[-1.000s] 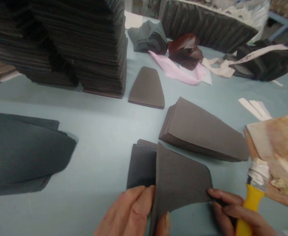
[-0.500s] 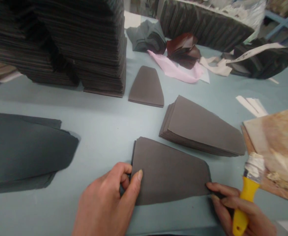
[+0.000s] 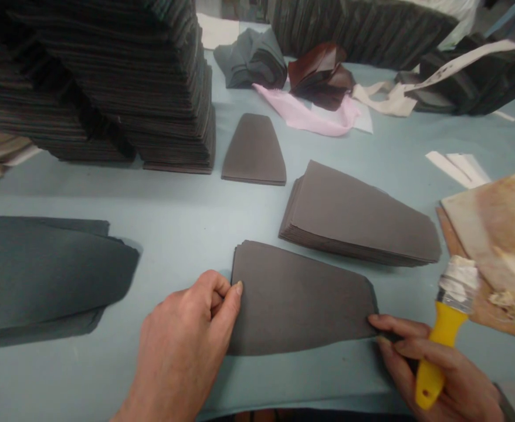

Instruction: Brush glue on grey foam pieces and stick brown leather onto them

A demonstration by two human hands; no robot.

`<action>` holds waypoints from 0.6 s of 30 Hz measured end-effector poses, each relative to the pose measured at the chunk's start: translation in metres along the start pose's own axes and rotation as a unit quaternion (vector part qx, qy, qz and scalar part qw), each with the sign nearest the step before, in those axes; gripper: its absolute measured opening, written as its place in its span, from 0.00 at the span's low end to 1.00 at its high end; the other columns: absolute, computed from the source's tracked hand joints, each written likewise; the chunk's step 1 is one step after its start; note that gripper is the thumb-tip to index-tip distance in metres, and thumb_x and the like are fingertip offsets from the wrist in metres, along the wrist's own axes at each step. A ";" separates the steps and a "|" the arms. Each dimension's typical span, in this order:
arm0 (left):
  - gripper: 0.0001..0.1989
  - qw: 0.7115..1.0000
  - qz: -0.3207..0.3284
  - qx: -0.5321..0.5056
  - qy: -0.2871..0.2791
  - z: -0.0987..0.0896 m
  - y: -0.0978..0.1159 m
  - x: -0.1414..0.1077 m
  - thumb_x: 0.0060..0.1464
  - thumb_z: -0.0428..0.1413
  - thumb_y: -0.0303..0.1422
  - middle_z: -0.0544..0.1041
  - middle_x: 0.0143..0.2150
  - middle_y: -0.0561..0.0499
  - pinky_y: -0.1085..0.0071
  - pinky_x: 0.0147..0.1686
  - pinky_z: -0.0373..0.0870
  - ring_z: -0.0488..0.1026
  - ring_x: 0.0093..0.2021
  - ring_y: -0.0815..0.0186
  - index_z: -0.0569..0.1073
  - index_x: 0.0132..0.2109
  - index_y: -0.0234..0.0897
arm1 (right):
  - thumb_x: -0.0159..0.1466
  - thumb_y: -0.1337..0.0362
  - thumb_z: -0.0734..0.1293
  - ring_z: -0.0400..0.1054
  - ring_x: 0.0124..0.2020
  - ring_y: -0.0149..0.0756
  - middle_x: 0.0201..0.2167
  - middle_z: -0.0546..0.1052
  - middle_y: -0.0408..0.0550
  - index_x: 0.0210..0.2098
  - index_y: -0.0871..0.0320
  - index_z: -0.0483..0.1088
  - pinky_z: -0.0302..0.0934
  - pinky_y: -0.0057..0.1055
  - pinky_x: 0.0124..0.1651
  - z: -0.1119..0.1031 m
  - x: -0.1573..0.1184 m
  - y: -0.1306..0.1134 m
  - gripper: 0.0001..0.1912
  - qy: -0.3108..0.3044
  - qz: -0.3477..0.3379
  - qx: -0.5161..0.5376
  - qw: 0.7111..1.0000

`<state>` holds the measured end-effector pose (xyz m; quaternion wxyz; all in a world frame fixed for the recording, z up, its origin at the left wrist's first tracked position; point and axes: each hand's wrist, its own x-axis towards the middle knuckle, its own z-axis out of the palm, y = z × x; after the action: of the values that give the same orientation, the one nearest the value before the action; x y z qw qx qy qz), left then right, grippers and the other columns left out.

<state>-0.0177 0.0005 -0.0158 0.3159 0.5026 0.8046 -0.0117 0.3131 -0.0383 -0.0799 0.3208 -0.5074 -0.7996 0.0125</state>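
A grey-brown tapered panel (image 3: 301,305) with a dark edge lies at the front middle. My left hand (image 3: 191,334) pinches its left edge between thumb and fingers. The narrow right end is between the fingertips of my right hand (image 3: 433,357), which also holds a yellow-handled brush (image 3: 444,328) across its fingers, white-coated bristles up. Just behind the panel sits a thick stack of like panels (image 3: 363,217). A smaller flat stack (image 3: 255,149) lies farther back. Dark green pieces (image 3: 50,275) lie at the left.
Tall stacks of dark sheets (image 3: 165,105) stand at the back left. Grey cloth (image 3: 253,58), a dark red piece (image 3: 321,73) and a pink strip (image 3: 305,117) lie behind. A stained sheet (image 3: 504,223) on a brown board is at the right.
The view has shifted slightly. My left hand has slid up a little along the panel's left edge, and the panel lies a bit flatter and more evenly aligned. My right hand keeps its grip.
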 end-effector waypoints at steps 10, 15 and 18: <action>0.21 0.999 0.033 -0.028 -0.010 -0.005 -0.001 0.002 0.56 0.43 0.55 0.77 0.26 0.54 0.62 0.37 0.53 0.71 0.31 0.59 0.71 0.36 0.47 | 0.76 0.58 0.70 0.85 0.33 0.32 0.37 0.87 0.48 0.39 0.51 0.66 0.74 0.21 0.33 0.000 0.002 0.000 0.11 0.001 0.000 0.001 1.000; 0.21 0.996 0.040 -0.073 0.021 -0.003 -0.001 -0.002 0.53 0.47 0.55 0.77 0.26 0.55 0.63 0.36 0.55 0.71 0.30 0.60 0.74 0.38 0.47 | 0.77 0.57 0.69 0.85 0.33 0.32 0.36 0.87 0.48 0.38 0.51 0.65 0.74 0.21 0.34 0.000 0.004 -0.002 0.12 0.000 -0.008 -0.007 1.000; 0.21 0.992 0.040 -0.109 0.050 0.001 -0.004 -0.004 0.52 0.49 0.56 0.76 0.25 0.55 0.64 0.35 0.58 0.71 0.28 0.61 0.75 0.39 0.47 | 0.77 0.58 0.69 0.85 0.33 0.32 0.36 0.87 0.49 0.38 0.52 0.66 0.75 0.21 0.34 -0.001 0.005 -0.003 0.12 0.000 -0.009 0.003 1.000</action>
<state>-0.0192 -0.0048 -0.0158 0.3281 0.4968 0.7954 0.1135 0.3097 -0.0359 -0.0756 0.3226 -0.4993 -0.8041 0.0114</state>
